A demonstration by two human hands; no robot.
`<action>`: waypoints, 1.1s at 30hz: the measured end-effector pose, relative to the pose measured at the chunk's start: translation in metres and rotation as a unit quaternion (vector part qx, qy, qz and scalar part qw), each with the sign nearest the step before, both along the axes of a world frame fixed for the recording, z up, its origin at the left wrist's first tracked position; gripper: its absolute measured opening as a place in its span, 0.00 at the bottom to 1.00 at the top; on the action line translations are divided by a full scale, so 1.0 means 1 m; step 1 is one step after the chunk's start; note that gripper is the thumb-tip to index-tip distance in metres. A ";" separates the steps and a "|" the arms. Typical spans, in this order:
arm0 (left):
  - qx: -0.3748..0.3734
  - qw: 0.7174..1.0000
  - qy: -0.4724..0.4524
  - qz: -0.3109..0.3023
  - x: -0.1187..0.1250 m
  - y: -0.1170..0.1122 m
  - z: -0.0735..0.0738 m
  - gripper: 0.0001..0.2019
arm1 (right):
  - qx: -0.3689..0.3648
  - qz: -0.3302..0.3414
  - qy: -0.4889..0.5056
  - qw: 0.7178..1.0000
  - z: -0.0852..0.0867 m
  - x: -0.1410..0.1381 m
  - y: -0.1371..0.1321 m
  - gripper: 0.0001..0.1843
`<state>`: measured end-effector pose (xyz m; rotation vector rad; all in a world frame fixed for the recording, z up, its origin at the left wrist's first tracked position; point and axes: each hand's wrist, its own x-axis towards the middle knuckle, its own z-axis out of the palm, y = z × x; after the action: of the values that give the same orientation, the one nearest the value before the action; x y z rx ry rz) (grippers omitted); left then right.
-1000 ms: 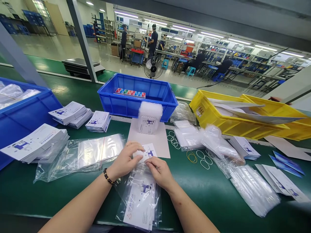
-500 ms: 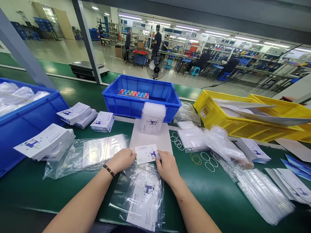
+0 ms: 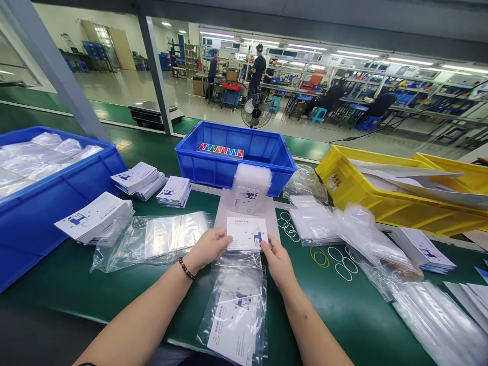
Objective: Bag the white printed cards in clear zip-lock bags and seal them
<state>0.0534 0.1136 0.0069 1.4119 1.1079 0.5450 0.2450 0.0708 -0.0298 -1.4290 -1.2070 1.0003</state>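
The left hand and the right hand hold a small white card between them. The card has a purple picture on it and is in the middle of the scene, over the green tabletop. The left grip is narrow and pinches the card's left edge. The right grip is narrow too and pinches the card near its low right corner. A string of dark beads goes around the left wrist.

Just on the near side of the card, a clear bag lies flat with long white paper in it. On the far side is a pale sheet, and a stack of cloudy clear sleeves stands up on it. Behind that sits a blue bin with a bright colored strip inside.

On the left are piles of white cards, a flat pack of clear bags and a big blue box full of bags. On the right are thin white rings, more clear bags and a yellow bin with papers. Far away, a fan stands near a person in dark clothes
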 end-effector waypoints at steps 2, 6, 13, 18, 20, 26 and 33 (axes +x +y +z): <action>0.008 0.999 -0.023 -0.027 -0.002 -0.001 0.001 0.14 | -0.017 0.003 0.124 0.992 0.007 0.001 0.000 0.20; 0.050 0.988 0.034 -0.140 -0.004 -0.003 0.003 0.11 | 0.022 -0.089 0.201 0.975 0.017 0.008 -0.001 0.26; 0.068 0.986 -0.002 -0.151 -0.002 -0.005 0.000 0.07 | 0.039 -0.072 0.118 0.990 0.024 0.021 -0.003 0.18; 0.067 0.987 -0.020 -0.143 -0.002 -0.005 -0.002 0.08 | 0.051 -0.079 0.071 0.993 0.023 0.027 -0.002 0.15; 0.079 0.986 -0.015 -0.146 -0.001 -0.005 -0.002 0.07 | 0.053 -0.077 0.050 0.994 0.022 0.028 -0.003 0.14; 0.099 0.988 -0.016 -0.115 0.004 -0.008 -0.007 0.09 | -0.012 0.225 -0.063 0.972 0.029 0.019 -0.009 0.14; -0.037 0.992 -0.110 -0.053 0.008 -0.010 -0.006 0.13 | -0.067 0.283 -0.026 0.956 0.028 0.008 -0.013 0.09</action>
<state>0.0614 0.1036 0.0009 1.3030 0.8636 0.5628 0.2529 0.0574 -0.0020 -1.2347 -1.6638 1.4611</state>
